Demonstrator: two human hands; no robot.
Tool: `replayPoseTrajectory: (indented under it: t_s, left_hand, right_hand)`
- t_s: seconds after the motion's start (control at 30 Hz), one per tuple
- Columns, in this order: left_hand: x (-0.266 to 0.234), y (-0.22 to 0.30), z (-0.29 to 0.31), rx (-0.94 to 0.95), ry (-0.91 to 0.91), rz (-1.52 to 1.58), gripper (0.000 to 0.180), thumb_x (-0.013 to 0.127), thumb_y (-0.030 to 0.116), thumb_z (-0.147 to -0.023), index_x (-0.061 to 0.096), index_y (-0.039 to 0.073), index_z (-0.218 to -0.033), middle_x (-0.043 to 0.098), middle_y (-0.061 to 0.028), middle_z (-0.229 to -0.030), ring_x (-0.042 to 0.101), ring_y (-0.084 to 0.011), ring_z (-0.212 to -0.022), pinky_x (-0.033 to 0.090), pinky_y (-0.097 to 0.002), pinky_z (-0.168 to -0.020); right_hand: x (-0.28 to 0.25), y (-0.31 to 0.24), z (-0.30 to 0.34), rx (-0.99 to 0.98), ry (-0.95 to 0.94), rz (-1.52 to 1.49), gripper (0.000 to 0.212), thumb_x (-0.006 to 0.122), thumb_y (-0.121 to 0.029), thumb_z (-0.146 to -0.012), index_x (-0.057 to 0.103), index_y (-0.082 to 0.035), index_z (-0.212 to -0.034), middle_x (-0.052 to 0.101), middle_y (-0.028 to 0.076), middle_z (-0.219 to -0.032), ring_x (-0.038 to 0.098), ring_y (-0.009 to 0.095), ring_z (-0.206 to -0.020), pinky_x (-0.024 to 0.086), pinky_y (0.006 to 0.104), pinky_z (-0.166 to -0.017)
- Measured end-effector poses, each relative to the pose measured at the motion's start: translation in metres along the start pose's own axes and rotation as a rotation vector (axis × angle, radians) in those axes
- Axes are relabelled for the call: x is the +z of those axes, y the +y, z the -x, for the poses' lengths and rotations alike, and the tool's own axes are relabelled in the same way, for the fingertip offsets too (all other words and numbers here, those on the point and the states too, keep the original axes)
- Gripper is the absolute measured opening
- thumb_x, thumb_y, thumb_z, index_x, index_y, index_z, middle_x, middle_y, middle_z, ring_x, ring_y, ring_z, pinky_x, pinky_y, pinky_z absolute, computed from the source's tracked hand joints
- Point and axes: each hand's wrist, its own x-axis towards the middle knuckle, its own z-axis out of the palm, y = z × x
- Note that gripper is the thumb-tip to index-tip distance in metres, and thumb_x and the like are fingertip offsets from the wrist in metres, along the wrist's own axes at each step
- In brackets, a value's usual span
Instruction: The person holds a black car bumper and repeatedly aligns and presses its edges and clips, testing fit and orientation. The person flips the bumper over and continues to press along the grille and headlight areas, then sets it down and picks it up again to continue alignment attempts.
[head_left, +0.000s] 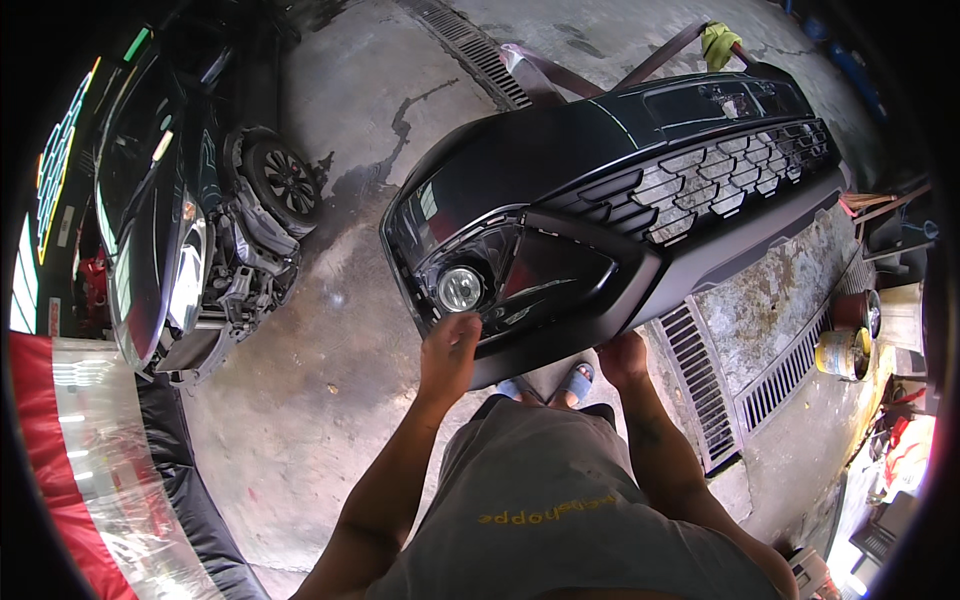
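1. Closest is the person's grey shirt [530, 510], with blue sandals [578, 382] past it on the floor [330, 440].
2. The big dark front bumper [500, 160] is just ahead. It looks propped on a stand [660, 55], whose arms poke out past the bumper's far edge.
3. The left hand [449, 350] is half curled at the bumper's near left corner, just below the round fog light [460, 289]. I can't tell if it grips.
4. The right hand [623, 358] is at the bumper's near bottom edge. Its fingers are hidden, so I can't tell how tight they are.
5. To do this well, I think both hands should push or lift evenly, so the long bumper doesn't twist or slip.
6. Fingers should press on the firm edge, not the fog light or thin grille [715, 185].
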Motion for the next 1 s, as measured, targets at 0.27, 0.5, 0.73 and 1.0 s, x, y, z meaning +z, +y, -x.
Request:
replayPoseTrajectory:
  t_s: [0.27,0.5,0.73,1.0]
  left_hand:
    - [0.026,0.017,-0.001,0.463,-0.155,-0.477,0.089,0.085,0.052,-0.091,0.052,-0.005,-0.152,0.059,-0.0263,-0.15,0.055,-0.046,-0.14,0.042,-0.057,-0.118]
    - [0.052,0.013,0.008,0.496,-0.197,-0.634,0.125,0.093,0.065,-0.074,0.037,-0.002,-0.163,0.046,-0.0278,-0.159,0.044,-0.0466,-0.15,0.032,-0.0629,-0.125]
    - [0.033,-0.001,0.003,0.169,-0.046,-0.133,0.085,0.085,0.045,-0.093,0.053,-0.001,-0.156,0.061,-0.0238,-0.148,0.06,-0.0376,-0.139,0.045,-0.0499,-0.119]
    - [-0.004,-0.043,-0.077,-0.273,0.401,-0.02,0.038,0.07,0.023,-0.103,0.073,-0.002,-0.131,0.08,-0.0193,-0.12,0.076,-0.0261,-0.113,0.057,-0.0372,-0.1]
  right_hand:
    - [0.068,-0.029,0.001,0.1,-0.05,-0.373,0.057,0.046,-0.052,-0.108,0.067,-0.011,-0.143,0.071,0.009,-0.142,0.064,0.03,-0.134,0.049,0.0485,-0.116]
    - [0.042,-0.032,-0.007,0.143,0.038,-0.148,0.061,0.047,-0.061,-0.108,0.067,-0.013,-0.141,0.073,0.009,-0.134,0.071,0.027,-0.119,0.061,0.047,-0.095]
    - [-0.024,-0.123,0.045,0.314,-0.098,1.388,0.028,0.06,-0.027,-0.114,0.072,-0.002,-0.118,0.075,0.009,-0.097,0.072,0.021,-0.092,0.056,0.0369,-0.083]
    - [0.239,-0.299,0.104,0.166,-0.61,1.529,0.021,0.058,-0.005,-0.105,0.077,0.003,-0.111,0.08,0.014,-0.109,0.075,0.023,-0.109,0.054,0.0365,-0.102]
